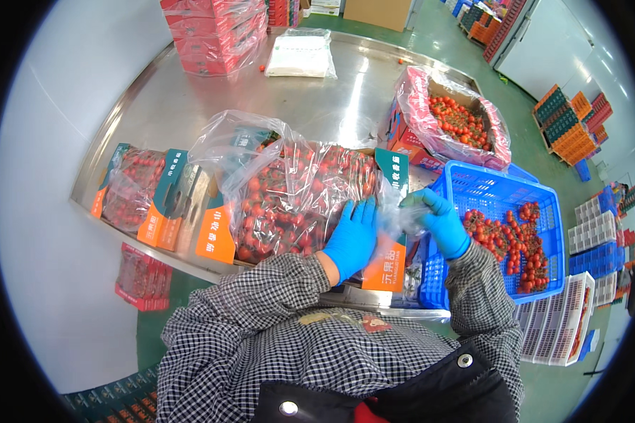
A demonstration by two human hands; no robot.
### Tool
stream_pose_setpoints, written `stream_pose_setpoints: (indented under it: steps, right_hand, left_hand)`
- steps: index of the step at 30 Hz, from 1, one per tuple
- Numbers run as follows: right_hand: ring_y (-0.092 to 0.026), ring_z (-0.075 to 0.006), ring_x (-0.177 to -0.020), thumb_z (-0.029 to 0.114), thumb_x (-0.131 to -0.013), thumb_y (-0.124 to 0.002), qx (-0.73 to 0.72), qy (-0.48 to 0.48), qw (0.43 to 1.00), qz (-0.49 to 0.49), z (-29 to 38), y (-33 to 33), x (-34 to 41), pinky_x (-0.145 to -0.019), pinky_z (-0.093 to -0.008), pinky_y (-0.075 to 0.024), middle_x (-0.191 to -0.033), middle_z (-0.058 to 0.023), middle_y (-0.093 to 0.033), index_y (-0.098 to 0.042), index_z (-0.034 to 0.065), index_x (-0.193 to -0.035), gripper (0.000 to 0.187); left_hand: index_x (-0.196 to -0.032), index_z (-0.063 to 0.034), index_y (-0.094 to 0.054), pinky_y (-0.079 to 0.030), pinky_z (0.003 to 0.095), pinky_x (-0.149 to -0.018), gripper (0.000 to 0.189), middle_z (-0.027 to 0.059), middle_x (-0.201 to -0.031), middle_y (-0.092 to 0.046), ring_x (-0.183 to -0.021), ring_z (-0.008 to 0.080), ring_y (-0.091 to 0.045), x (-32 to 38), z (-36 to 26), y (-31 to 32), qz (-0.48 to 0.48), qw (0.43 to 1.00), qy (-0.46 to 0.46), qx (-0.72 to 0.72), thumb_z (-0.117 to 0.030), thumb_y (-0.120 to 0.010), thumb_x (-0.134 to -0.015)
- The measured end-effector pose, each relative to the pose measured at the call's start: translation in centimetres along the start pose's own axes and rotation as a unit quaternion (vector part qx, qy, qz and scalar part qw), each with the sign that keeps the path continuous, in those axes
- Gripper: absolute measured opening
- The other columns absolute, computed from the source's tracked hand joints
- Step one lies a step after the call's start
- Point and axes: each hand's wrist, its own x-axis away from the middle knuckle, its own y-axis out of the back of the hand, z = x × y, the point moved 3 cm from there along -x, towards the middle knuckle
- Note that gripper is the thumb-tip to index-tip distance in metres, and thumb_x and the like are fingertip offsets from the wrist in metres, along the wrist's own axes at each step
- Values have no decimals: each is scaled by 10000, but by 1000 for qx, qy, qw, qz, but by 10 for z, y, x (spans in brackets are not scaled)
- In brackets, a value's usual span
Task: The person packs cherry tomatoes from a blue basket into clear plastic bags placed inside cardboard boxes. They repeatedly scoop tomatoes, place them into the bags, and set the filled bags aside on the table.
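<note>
In front of me an orange and green cardboard box (383,275) holds cherry tomatoes on the vine (275,222), covered by a clear plastic bag (307,174). Both my hands wear blue gloves. My left hand (352,243) lies flat, fingers extended, on the plastic near the box's right end. To its right, my right hand (442,222) pinches the gathered end of the plastic (397,214) above that end. At the left, the bag's other end stands up loose and puffed.
Beside me on the right is a blue plastic crate (439,280) with tomato bunches. Behind it stands a plastic-lined red box (418,106) of tomatoes. A filled box (161,227) sits left on the steel table (307,100). Farther back are red boxes (217,37) and a white packet (301,53).
</note>
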Motion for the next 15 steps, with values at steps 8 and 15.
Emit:
stream_pose_setpoints:
  steps: [8, 15]
  right_hand:
    - [-470, -259, -1214, 266, -751, -694, 566, 272, 774, 78, -10, -48, 17, -1127, -499, -252, -1202, -89, -516, -563, 104, -1179, 475]
    - [-579, -238, -965, 323, -842, -599, 536, 367, 732, 204, -29, -59, -13, -990, -447, -389, -903, -47, -634, -683, 109, -856, 230]
  left_hand:
    - [-1426, -168, -394, -90, 460, -1178, 656, 69, -1499, -355, -1411, 242, -252, -11, 19, -6, -48, 998, 38, 23, -500, -479, -867]
    - [-1188, -119, -617, -243, 439, -1139, 382, 99, -1396, -475, -1313, 254, -413, -2, 41, -15, -204, 952, 14, 226, -254, -612, -831]
